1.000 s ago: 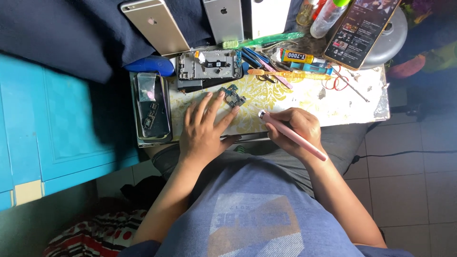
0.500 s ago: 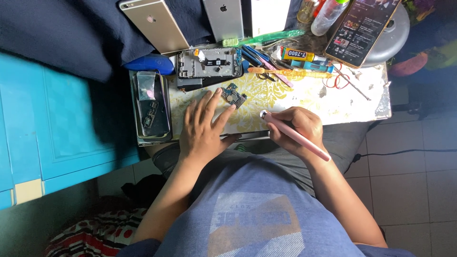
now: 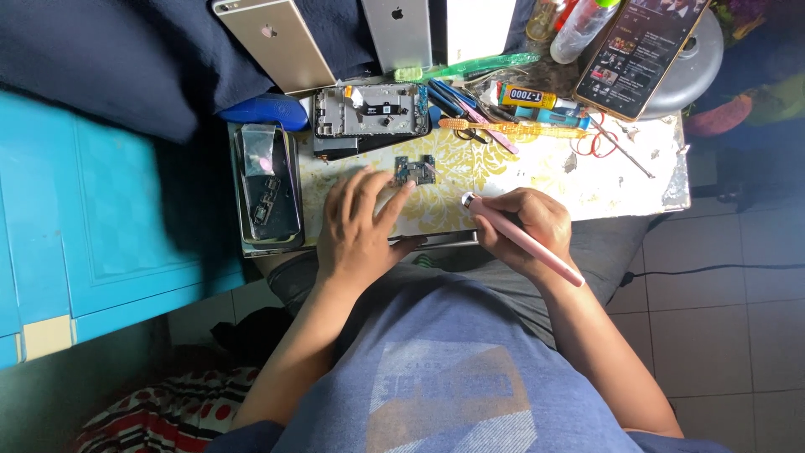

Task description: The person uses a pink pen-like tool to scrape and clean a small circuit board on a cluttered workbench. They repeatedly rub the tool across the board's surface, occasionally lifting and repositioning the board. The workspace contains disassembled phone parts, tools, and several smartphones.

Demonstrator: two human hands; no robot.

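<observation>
Two hands over table [image 3: 587, 180], phone repair mid-step. Far left: metal tray [image 3: 267, 189] holding loose parts. Left hand [image 3: 360, 231] flat, fingers spread, pressing thin dark flat piece (phone body, likely) at table's near edge. Small circuit board [image 3: 415, 170] just beyond fingertips, opened phone frame [image 3: 369, 111] behind it. Right hand [image 3: 524, 228] closed round pink pen-shaped tool [image 3: 521, 239]. Judged next: tool tip to board, needing steady aim.

One camera only, worn on the head; it looks almost straight down over the person's chest and forearms; the small desk [image 3: 537, 176] lies near, in the upper middle; blue cabinet at left, tiled floor at right; no second view shares the scene.
</observation>
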